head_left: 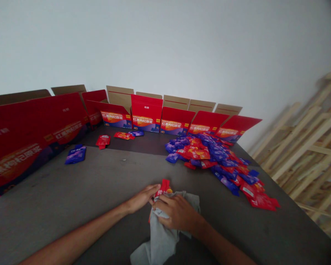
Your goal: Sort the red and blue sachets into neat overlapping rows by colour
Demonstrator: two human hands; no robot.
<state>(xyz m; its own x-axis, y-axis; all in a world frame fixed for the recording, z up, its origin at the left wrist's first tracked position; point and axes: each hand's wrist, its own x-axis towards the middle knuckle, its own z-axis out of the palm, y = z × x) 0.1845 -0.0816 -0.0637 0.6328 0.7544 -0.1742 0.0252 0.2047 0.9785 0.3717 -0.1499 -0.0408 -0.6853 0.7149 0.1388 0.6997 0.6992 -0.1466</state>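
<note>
Near the front middle of the table, my left hand pinches the left edge of a red pouch with white print and a small orange patch. My right hand is wrapped round a grey cloth, which presses on the lower part of that pouch. The cloth hangs down toward the front and also shows behind the right hand. Much of the pouch is hidden by the cloth and fingers.
A heap of red and purple pouches spreads over the right of the dark table. Loose pouches, one purple and one red, lie at left. Open red boxes line the back and left. Wooden slats stand at right.
</note>
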